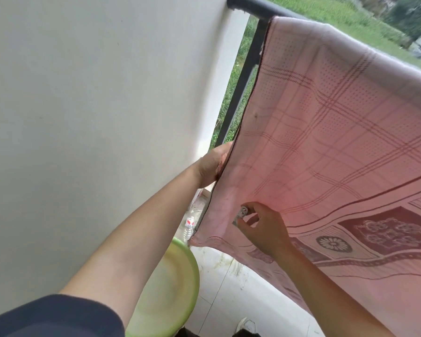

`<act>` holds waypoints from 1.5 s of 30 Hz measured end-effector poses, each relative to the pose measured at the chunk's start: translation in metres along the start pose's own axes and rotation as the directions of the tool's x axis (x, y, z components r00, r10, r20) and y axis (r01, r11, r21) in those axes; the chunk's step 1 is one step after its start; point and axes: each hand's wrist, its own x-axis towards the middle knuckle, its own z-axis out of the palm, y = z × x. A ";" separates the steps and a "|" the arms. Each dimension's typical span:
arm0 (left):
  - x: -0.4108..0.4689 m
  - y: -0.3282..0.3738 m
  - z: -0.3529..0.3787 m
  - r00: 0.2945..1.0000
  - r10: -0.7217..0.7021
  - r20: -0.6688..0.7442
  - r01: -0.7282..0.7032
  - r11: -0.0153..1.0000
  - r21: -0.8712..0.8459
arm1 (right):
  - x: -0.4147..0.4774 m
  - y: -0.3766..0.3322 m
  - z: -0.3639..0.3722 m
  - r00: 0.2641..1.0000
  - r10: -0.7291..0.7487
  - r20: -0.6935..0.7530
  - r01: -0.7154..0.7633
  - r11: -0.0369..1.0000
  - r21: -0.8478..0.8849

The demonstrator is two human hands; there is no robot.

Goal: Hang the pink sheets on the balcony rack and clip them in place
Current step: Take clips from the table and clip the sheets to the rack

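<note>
A pink sheet [326, 132] with a check pattern and a dark red flowered border hangs over the dark balcony rail [250, 6], filling the right half of the view. My left hand [212, 166] grips the sheet's left hem, its fingers hidden behind the cloth. Lower down, my right hand [263, 227] pinches a small metal clip [242, 212] against the front of the sheet near its lower left corner.
A white wall [95, 105] fills the left side, close to my left arm. A green basin [173, 283] stands on the tiled floor below my arms. A plastic bottle [189, 223] lies by the railing's foot. Grass lies beyond the rail.
</note>
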 end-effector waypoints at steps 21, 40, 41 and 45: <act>0.002 -0.006 0.001 0.996 -0.071 -0.061 0.076 0.994 0.081 | -0.008 -0.018 -0.042 0.929 -0.157 -0.336 0.210 0.969 0.128; -0.007 0.015 0.001 0.865 0.153 -0.477 -0.185 0.983 -0.019 | 0.020 -0.043 -0.045 0.898 -0.268 -0.350 0.338 0.928 0.158; -0.011 0.015 -0.002 0.883 0.166 -0.439 -0.207 0.977 -0.047 | 0.021 -0.043 -0.046 0.895 -0.282 -0.346 0.349 0.925 0.147; -0.022 0.006 -0.007 0.949 0.190 -0.252 -0.236 0.957 -0.167 | 0.026 -0.040 -0.054 0.874 -0.435 -0.215 0.424 0.900 -0.099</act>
